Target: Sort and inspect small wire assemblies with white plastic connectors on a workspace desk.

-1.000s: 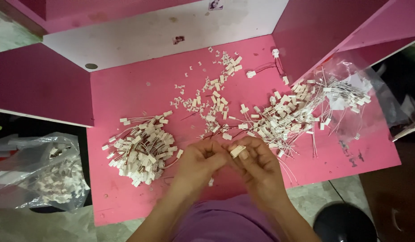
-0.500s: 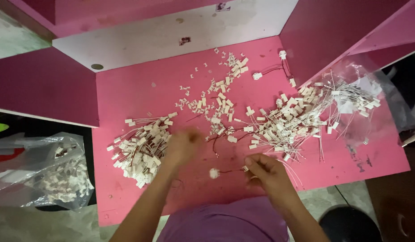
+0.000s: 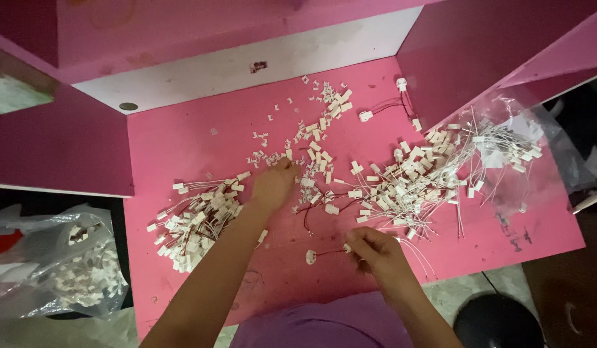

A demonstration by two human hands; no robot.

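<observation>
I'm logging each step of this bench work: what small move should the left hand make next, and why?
Probably pinch up one loose white clip and bring it back. The left hand reaches into the scattered clips mid-table, while the right hand holds a wired connector near the front edge, seemingly waiting.

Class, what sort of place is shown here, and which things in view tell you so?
Probably a small assembly workstation: a pink table with side panels, heaps of wired white connectors, loose white clips, and a bag of parts.
</observation>
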